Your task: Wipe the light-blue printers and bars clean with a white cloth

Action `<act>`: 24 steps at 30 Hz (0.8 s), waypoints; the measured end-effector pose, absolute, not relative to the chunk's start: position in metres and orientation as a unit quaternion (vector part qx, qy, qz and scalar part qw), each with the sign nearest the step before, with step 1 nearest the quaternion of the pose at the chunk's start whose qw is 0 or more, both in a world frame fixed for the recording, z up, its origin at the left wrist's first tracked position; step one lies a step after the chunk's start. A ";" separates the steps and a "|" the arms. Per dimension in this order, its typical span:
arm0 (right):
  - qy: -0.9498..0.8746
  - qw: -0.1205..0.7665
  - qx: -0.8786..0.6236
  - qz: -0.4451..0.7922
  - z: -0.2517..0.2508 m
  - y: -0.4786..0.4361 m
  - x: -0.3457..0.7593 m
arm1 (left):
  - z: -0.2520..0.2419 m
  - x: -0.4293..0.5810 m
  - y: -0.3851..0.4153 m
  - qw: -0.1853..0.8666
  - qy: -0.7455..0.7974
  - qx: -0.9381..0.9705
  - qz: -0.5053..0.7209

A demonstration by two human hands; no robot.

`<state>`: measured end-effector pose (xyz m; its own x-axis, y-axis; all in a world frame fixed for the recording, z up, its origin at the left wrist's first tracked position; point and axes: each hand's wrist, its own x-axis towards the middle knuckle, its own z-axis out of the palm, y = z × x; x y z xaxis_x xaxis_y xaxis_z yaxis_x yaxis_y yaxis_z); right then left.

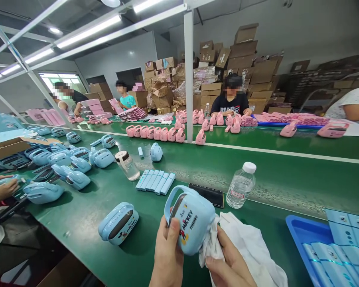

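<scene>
Pale-blue plastic device with a loop handle and a printed MICKEY label, shown in a head-worn view above a green worktop. The left hand is closed around the lower side of this device, with the thumb across its face. The right hand is also closed, pinching a white cloth against the device's lower edge; the cloth trails down and to the right of the device.

Directly behind the device lies a black smartphone, with a clear water bottle behind and to the right. To the front right sits a blue tray of flat printed cartons. To the left lies a second pale-blue device, and further left and behind are many more, near a co-worker's hand. Pink devices line a parallel belt beyond.

Risk assessment: the smooth plastic could slip from the left hand under the drag of the cloth, and a fall would likely strike the smartphone or worktop. The loose cloth could also snag the handle or catch the tray's rim, shifting the cartons.
</scene>
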<state>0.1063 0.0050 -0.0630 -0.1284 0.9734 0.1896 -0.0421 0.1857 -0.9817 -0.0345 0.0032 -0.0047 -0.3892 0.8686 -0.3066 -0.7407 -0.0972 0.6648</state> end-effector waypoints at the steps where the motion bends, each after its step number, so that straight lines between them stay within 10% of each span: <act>1: -0.563 0.500 -0.444 0.486 -0.059 0.005 0.109 | -0.004 -0.035 0.004 0.559 0.388 0.058 0.730; 10: -0.776 0.502 -0.361 0.125 -0.008 0.014 0.108 | -0.022 -0.026 0.006 0.632 0.351 0.019 0.691; 18: -0.567 0.469 -0.455 0.501 -0.034 0.020 0.116 | -0.010 -0.050 0.003 0.542 0.427 0.198 0.696; 24: -0.523 0.506 -0.549 0.411 -0.039 0.007 0.110 | 0.014 -0.038 -0.006 0.484 0.493 0.287 0.664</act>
<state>0.1103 0.0067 -0.0392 0.1147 0.9904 0.0770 0.1580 0.0584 -0.9857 -0.0381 -0.0063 0.0145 -0.3667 0.9253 -0.0967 -0.3605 -0.0455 0.9317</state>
